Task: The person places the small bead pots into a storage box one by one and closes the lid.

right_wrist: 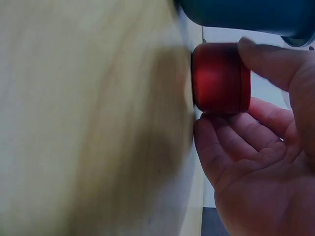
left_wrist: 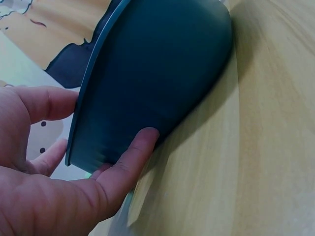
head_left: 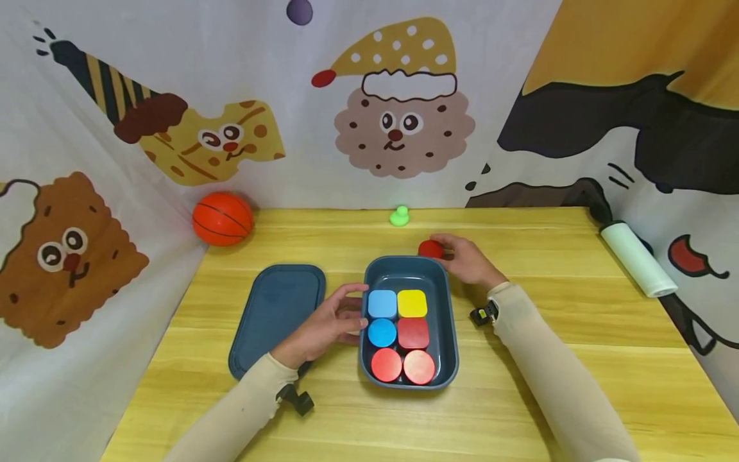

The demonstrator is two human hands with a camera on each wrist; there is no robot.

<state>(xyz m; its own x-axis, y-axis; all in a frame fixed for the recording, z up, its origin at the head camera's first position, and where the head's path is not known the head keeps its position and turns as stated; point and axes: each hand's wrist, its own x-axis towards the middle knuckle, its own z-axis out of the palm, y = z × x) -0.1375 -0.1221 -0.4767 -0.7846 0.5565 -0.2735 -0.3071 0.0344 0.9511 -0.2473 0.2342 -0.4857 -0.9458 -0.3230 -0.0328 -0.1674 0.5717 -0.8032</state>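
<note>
A dark blue rectangular box (head_left: 439,301) sits on the table, holding several small lidded containers in blue, yellow and red. My left hand (head_left: 326,324) rests against the outside of its left wall, the fingers fairly straight. In the left wrist view, fingertips (left_wrist: 147,135) touch that wall (left_wrist: 152,73) and its rim. Just behind the box's far right corner, my right hand (head_left: 464,260) grips a small red round container (head_left: 430,249). The right wrist view shows this red round container (right_wrist: 219,78) between thumb and fingers, its base down at the tabletop.
Left of the box lies a flat dark blue lid (head_left: 280,314), partly behind the left hand. A green toy duck (head_left: 399,216) stands at the back edge, an orange ball (head_left: 222,219) at the back left. A white roll (head_left: 637,258) lies at the right edge.
</note>
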